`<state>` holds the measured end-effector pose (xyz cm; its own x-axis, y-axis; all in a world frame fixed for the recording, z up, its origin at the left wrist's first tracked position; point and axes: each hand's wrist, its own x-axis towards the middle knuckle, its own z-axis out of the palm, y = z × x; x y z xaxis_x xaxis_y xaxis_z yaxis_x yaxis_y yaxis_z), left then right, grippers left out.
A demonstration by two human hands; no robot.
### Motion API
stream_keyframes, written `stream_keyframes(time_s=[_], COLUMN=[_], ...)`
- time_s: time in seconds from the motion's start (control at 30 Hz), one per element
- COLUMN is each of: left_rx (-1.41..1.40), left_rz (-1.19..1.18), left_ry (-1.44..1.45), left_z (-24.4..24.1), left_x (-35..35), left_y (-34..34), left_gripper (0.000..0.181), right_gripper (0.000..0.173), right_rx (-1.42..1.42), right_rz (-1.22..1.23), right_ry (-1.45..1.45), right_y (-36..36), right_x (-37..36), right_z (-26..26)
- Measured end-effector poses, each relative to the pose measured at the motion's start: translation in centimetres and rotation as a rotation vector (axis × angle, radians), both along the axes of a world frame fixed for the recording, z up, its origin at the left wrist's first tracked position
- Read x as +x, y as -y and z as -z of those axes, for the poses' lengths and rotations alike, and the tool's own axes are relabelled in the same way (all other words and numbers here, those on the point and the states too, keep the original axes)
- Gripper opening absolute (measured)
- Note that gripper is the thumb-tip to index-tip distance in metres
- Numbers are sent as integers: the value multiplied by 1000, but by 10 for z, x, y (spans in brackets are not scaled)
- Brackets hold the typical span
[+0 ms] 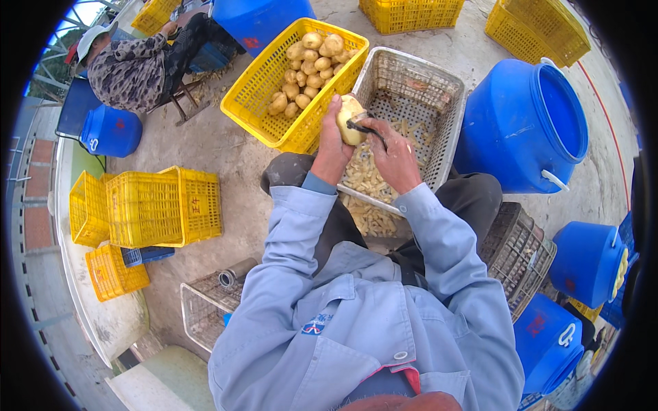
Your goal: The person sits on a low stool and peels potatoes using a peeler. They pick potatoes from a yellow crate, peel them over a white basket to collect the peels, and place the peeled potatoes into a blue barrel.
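My left hand point(331, 141) grips a partly peeled potato point(349, 119) over the near left edge of a grey plastic crate point(444, 82). In my right hand point(393, 156) is a peeler with a black handle point(374, 131), its head against the potato's right side. Potato peelings point(367, 174) lie in the crate and in a heap below its near rim, between my legs. Left of the grey crate, a yellow plastic crate point(247, 82) holds many unpeeled potatoes point(308, 67).
Blue plastic barrels stand to the right point(498, 128) and beyond the yellow crate point(262, 20). Stacked yellow crates point(146, 205) are at the left. A person in a patterned jacket point(126, 72) sits at the upper left. Another crate point(205, 308) is by my left elbow.
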<state>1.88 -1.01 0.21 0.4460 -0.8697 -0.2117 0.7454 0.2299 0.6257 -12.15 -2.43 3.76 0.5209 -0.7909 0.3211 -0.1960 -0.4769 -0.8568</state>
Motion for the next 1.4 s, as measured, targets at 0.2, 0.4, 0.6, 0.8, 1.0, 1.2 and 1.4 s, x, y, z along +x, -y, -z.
stream_keyframes(time_s=[0.2,0.4,0.6,0.8,1.0,1.2,1.4], left_rx=[84,11,-7,11,65,-25,19], left_rz=[-72,-60,30,-42,-138,-202,-53], left_ry=[-96,-39,-51,83,65,3,-38], left_z=[-13,-8,-12,1,11,-7,-1], left_x=[4,5,-8,-3,10,31,13], left_y=[1,4,-1,2,5,13,7], left_gripper=[39,39,33,27,26,36,33], right_gripper=[22,24,22,20,21,23,23], right_rx=[146,103,43,-19,89,72,102], right_rz=[-27,18,20,54,-20,0,39], right_ry=[-98,7,1,-55,-144,-136,-4], right_y=[-24,-15,1,4,-12,-33,-3], right_x=[-32,-28,-7,9,-13,-39,-16], right_z=[33,23,5,1,6,54,7])
